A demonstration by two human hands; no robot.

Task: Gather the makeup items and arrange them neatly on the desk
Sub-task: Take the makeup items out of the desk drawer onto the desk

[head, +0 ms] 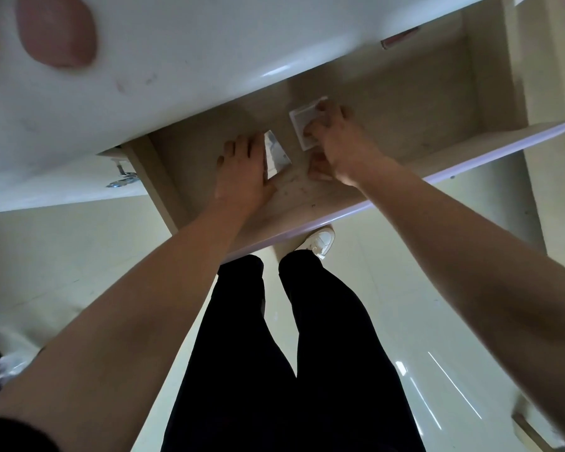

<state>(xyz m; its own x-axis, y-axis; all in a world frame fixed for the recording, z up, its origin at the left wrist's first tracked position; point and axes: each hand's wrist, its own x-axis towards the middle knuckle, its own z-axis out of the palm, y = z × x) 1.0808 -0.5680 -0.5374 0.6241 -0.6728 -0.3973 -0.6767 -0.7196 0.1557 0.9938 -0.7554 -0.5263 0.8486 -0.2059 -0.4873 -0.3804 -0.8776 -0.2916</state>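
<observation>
Both my hands reach into an open beige drawer [405,102] under the white desk [183,60]. My left hand [242,171] grips a small pale blue-and-white packet [274,151] near the drawer's front left. My right hand [336,141] closes its fingers over a flat white square case [302,120] lying on the drawer floor. A small pinkish item [318,164] lies under my right wrist, mostly hidden. A pink oval object [56,31] rests on the desk top at far left.
The drawer's lilac front edge [470,158] runs across the view. A reddish flat item [398,39] sits at the drawer's back right. A metal handle [121,177] shows at left. Below are my black-trousered legs [274,353], a white shoe [318,241] and glossy floor tiles.
</observation>
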